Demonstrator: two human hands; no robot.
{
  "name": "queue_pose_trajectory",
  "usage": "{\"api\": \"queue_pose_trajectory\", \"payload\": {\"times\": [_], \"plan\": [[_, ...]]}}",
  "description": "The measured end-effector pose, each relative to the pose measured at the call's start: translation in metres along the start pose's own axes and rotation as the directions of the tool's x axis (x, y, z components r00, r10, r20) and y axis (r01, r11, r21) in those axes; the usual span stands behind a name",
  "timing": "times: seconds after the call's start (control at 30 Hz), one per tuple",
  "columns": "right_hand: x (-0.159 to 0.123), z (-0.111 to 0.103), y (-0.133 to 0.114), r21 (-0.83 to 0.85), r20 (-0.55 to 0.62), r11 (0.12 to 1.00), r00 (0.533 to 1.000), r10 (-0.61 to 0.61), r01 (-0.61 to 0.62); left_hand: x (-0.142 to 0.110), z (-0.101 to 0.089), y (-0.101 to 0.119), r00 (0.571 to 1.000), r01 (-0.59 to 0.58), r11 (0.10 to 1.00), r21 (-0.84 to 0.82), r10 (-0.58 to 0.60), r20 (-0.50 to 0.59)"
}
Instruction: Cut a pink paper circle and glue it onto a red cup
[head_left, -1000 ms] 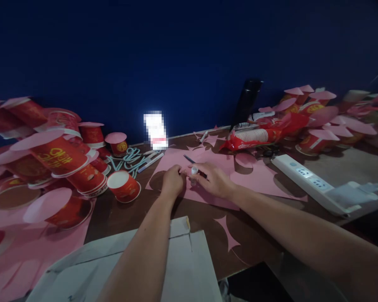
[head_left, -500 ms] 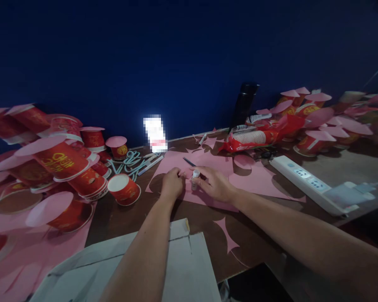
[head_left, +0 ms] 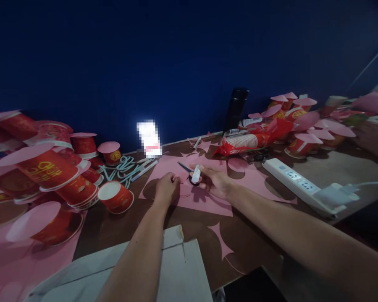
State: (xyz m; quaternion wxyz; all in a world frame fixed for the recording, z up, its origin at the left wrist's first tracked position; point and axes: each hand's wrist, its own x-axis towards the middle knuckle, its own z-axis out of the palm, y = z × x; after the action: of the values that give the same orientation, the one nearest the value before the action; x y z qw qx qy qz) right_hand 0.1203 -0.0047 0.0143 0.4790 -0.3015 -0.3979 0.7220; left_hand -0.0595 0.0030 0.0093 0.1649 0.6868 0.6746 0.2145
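Note:
My right hand (head_left: 216, 183) grips a small white tube (head_left: 196, 173), which looks like a glue stick, tilted above the pink paper. At the pink cut piece (head_left: 182, 178) my left hand (head_left: 167, 189) is closed, thumb and fingertips pinching its edge. Scissors (head_left: 185, 167) with dark handles lie on the large pink paper sheet (head_left: 212, 205) between my hands, partly behind the tube. Left of my left hand, a red paper cup (head_left: 117, 198) rests tilted on the brown table.
Stacked red cups with pink discs (head_left: 50, 167) crowd the left. A red bag of cups (head_left: 242, 143), a black bottle (head_left: 237, 107) and a power strip (head_left: 291, 178) stand right. Pale cardboard (head_left: 189, 268) lies in front. At far right is another person's blurred hand (head_left: 376, 140).
My right hand has lifted and tilted the white tube away from the pink piece, uncovering the scissors' handles. My left hand stays at the piece. The whole view has shifted slightly.

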Motion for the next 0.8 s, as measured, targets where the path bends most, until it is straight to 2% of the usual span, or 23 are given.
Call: {"api": "queue_pose_trajectory", "payload": {"times": [0.07,0.13,0.23,0.3,0.47,0.53,0.8], "plan": [[0.002,-0.002,0.001,-0.100,-0.036,0.994,0.998,-0.053,0.050,0.000,0.000,0.000,1.000,-0.012,1.000,-0.015,0.011,-0.006],[0.003,-0.002,0.001,-0.270,-0.060,0.951,0.983,-0.171,0.148,0.000,0.000,-0.001,1.000,-0.006,0.999,-0.036,0.006,-0.006],[0.001,0.000,0.002,-0.559,-0.009,0.770,0.926,-0.377,0.308,-0.001,0.001,-0.001,1.000,0.018,0.998,-0.066,-0.018,-0.002],[0.000,0.003,0.003,-0.690,0.071,0.624,0.892,-0.447,0.368,-0.001,0.001,-0.002,1.000,0.024,0.995,-0.097,-0.024,0.000],[0.000,0.009,0.008,-0.841,0.293,0.286,0.832,-0.472,0.459,0.000,0.002,-0.002,1.000,0.019,0.996,-0.088,-0.020,-0.005],[0.003,0.011,0.010,-0.854,0.352,0.193,0.808,-0.472,0.484,0.000,0.002,-0.002,0.999,0.032,0.996,-0.083,-0.032,-0.001],[0.010,0.012,0.015,-0.876,0.445,0.019,0.824,-0.351,0.482,-0.001,0.002,-0.002,1.000,0.015,0.994,-0.110,-0.017,-0.019]]}}
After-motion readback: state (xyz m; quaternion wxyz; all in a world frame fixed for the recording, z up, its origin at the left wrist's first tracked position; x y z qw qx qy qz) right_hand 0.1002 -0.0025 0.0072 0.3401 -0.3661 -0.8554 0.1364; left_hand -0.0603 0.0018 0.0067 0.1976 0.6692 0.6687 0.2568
